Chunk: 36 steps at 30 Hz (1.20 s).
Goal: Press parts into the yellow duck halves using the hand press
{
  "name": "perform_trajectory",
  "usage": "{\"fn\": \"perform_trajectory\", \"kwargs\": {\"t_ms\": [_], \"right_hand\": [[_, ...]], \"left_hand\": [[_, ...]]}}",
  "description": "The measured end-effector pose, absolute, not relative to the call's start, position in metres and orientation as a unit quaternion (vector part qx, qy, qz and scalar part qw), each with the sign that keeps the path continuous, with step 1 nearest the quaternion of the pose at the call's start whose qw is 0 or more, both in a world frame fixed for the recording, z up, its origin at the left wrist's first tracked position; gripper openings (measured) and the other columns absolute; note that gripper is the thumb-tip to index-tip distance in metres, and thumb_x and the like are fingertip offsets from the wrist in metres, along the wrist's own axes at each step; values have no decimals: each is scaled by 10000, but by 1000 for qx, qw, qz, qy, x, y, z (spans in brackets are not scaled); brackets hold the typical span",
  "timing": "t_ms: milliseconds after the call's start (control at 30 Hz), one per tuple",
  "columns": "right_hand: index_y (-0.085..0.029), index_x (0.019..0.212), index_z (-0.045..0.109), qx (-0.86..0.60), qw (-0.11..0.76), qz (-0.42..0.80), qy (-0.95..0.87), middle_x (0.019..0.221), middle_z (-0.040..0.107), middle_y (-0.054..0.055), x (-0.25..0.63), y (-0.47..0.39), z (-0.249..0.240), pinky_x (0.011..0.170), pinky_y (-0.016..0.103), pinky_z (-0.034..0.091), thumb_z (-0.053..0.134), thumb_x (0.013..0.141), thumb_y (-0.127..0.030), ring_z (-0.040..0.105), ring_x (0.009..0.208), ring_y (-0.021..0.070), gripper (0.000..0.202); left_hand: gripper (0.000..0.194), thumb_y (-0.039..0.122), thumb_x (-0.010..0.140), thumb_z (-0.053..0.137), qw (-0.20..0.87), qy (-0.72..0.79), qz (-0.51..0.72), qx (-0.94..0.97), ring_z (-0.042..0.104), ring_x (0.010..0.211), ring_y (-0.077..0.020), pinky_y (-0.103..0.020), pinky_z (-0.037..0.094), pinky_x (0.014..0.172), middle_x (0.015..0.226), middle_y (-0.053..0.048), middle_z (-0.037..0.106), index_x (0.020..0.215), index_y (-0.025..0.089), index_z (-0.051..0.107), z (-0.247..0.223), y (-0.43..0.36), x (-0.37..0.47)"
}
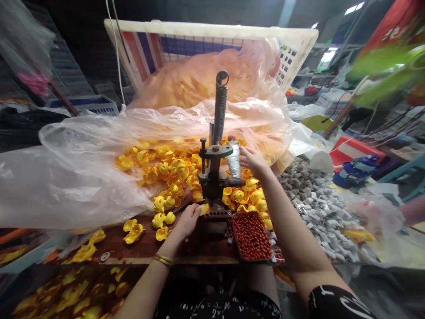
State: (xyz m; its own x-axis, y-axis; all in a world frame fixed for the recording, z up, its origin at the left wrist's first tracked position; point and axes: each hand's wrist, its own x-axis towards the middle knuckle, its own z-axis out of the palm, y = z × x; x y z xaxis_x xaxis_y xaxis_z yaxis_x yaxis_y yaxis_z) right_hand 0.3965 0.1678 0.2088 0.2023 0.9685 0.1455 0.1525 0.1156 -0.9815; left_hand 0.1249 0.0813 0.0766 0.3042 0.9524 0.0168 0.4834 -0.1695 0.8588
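In front of me stands a dark metal hand press [214, 173] with a tall spring on top. My left hand [190, 220] is closed on a small yellow plastic piece [205, 209] at the base of the press, left of its drilled metal block [217, 214]. My right hand [254, 161] has its fingers stretched out beside the press's lever, which is wrapped in silvery tape [234, 160]; whether the fingertips touch it I cannot tell. A tray of small reddish-brown beads [251, 235] sits at the press's right foot. Yellow duck-shaped shells [175, 170] lie heaped behind the press.
A large white crate [212, 30] lined with clear plastic bag [109, 133] leans behind the heap. Many small grey-white blocks [312, 208] are piled at the right. Loose yellow shells [133, 231] lie along the table's front left, with more below the edge. A blurred green fan [381, 73] is at the upper right.
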Motion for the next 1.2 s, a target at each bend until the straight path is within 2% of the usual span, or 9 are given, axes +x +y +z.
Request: {"fn": "perform_trajectory", "kwargs": {"t_ms": [133,200,267,333,500,633,900,1100,1200], "right_hand": [[-109,864,681,-797,300,159,-500,831,687,136,486,118,149,638,283,492,553,800,-326,668,718,227,260],[-113,819,698,-864,48,95,-492,875,688,195,527,98,119,668,306,478,583,748,-238,671,815,278,184],[-115,817,705,-859,-25,109,-500,921,684,224,548,86,94,682,299,471,661,677,-191,667,876,298,165],[-115,884,703,-857,-40,116,-500,991,670,242,551,79,77,703,304,472,645,697,-171,661,930,303,203],[-51,1029,679,-880,-68,94,-460,1060,631,288,536,78,64,750,331,486,489,794,-107,657,975,317,307],[-4,1067,664,-888,-78,79,-446,1047,619,315,540,78,66,745,327,494,474,769,-39,670,941,311,356],[-150,888,702,-861,-33,61,-503,995,677,168,552,62,73,793,323,469,516,750,-130,647,958,273,233],[-178,730,584,-750,427,177,-472,1019,674,121,531,51,92,787,322,495,614,659,-341,641,868,226,180],[-177,749,566,-636,542,319,-447,968,674,92,483,47,108,703,299,514,701,610,-394,640,777,185,291]], "left_hand": [[397,500,836,364,331,570,278,699,554,804,-214,-338,450,779,791,-46,608,767,187,598,107,53,48],[419,552,798,421,217,643,231,698,544,825,-229,-354,437,803,819,-57,606,688,200,619,129,32,5],[441,597,750,489,56,729,177,658,525,872,-265,-414,401,845,903,-80,602,590,201,601,148,15,-20],[417,584,743,529,-10,748,122,652,516,927,-286,-443,373,865,965,-82,595,594,203,607,155,5,-20],[348,443,751,607,46,703,-1,710,510,997,-294,-430,361,852,1010,-105,589,987,195,666,116,7,43],[274,318,791,574,60,706,4,706,513,988,-276,-393,362,820,1051,-111,564,1030,225,669,76,7,56],[114,247,782,568,54,663,218,714,576,934,-261,-464,395,877,973,-69,583,811,219,675,42,-5,44],[105,233,791,567,127,573,396,707,591,954,-221,-356,488,853,988,-64,523,890,202,585,54,-5,72],[172,190,798,559,148,540,413,719,588,982,-218,-355,493,873,1024,-70,514,969,206,558,62,-5,92]]}}
